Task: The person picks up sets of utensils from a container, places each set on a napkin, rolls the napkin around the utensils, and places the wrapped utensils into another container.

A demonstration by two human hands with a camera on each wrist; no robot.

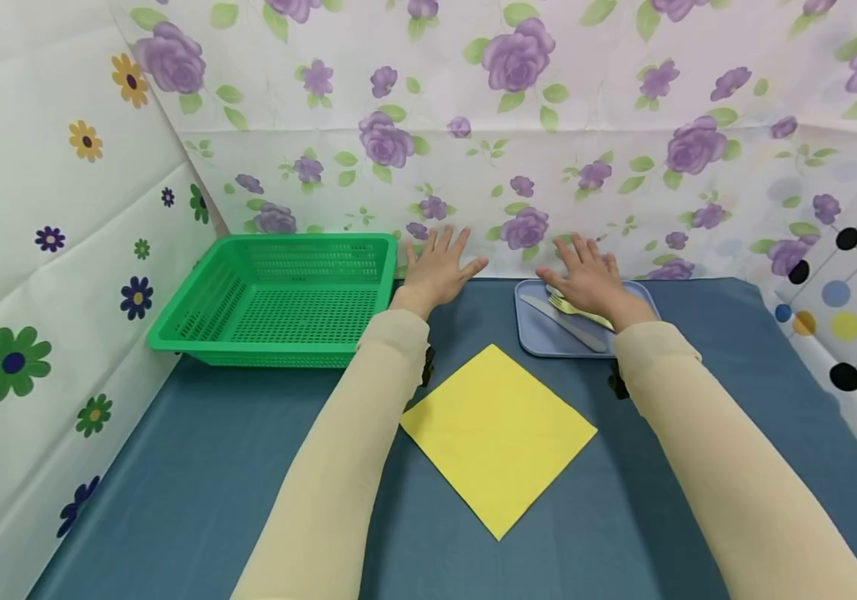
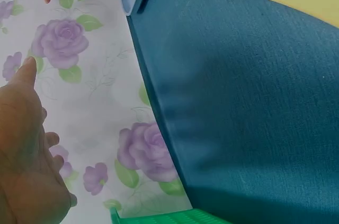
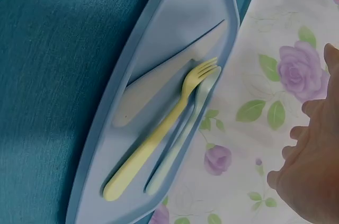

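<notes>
My left hand (image 1: 436, 271), fingers spread and holding nothing, hovers beside the right end of a green plastic basket (image 1: 271, 354). Over the back of a light blue tray (image 1: 526, 333) is my right hand (image 1: 589, 275), its fingers straight and apart from the cutlery. In the right wrist view the tray carries a whitish knife (image 3: 159, 83), a yellow fork (image 3: 151, 142) and a pale green utensil (image 3: 183, 134), probably a spoon. A yellow square napkin (image 1: 499, 437) lies flat with one corner toward me, between my forearms.
A blue-green cloth (image 1: 248, 483) covers the table. Behind it rises a sheet with purple flowers (image 1: 518, 54). The left side has a sheet with colourful daisies (image 1: 12, 362), the right side a dotted, tile-patterned sheet (image 1: 849, 325).
</notes>
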